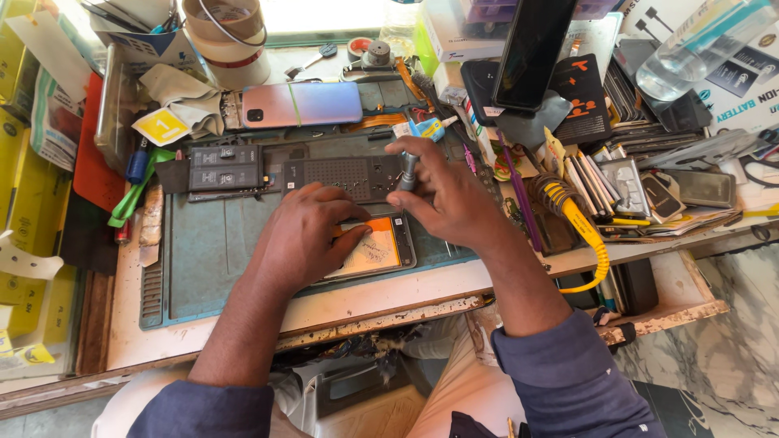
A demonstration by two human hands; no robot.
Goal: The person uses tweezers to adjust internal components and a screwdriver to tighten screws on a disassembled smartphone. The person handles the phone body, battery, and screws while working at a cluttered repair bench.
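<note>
— While the opened phone lies on the blue-green mat, where are the two hands?

— The left hand lies flat on the phone's left part, fingers relaxed, pressing it down and not closed around anything. The right hand is just beyond the phone's far right corner. It is clenched around a small grey screwdriver, which stands almost upright. I cannot tell if its tip touches the phone.

— What shows inside the phone?

— An orange part with pale paper on it, in a grey frame.

— And around the phone?

— Beyond it, further from the person, a dark perforated panel and a black battery lie on the same mat. Further still lies a pink-blue phone back. To the right of the phone, a yellow coiled cable hangs over the edge of the surface, and many small tools and parts are piled there
</note>
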